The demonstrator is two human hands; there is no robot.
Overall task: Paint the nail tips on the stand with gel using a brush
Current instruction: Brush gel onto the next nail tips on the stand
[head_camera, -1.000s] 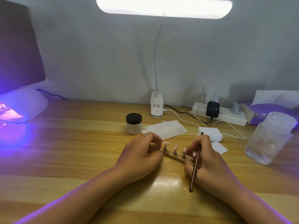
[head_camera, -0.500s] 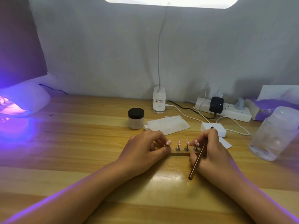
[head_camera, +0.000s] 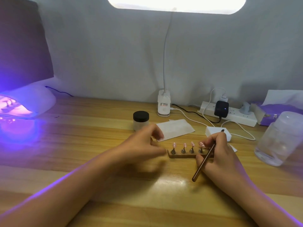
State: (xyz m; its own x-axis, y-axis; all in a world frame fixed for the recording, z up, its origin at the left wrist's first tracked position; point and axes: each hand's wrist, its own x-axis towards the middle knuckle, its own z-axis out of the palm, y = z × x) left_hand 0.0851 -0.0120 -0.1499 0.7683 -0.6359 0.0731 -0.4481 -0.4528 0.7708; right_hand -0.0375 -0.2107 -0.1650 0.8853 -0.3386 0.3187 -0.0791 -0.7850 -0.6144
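While head view looks down on wooden table (head_camera: 82,145): stand (head_camera: 183,155) lies flat mid-table, four pink nail tips (head_camera: 184,145) upright on pegs. Right hand (head_camera: 219,154) grips brush (head_camera: 204,162), fingers curled round handle, resting at stand's right end by rightmost tip. Left hand (head_camera: 141,145) blurred, fingers loosely curled, holds nothing, just left of stand; contact unclear. Black-lidded jar (head_camera: 141,120) behind left hand.

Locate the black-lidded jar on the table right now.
In the head view, the black-lidded jar stands mid-table behind the left hand, left of the white paper.
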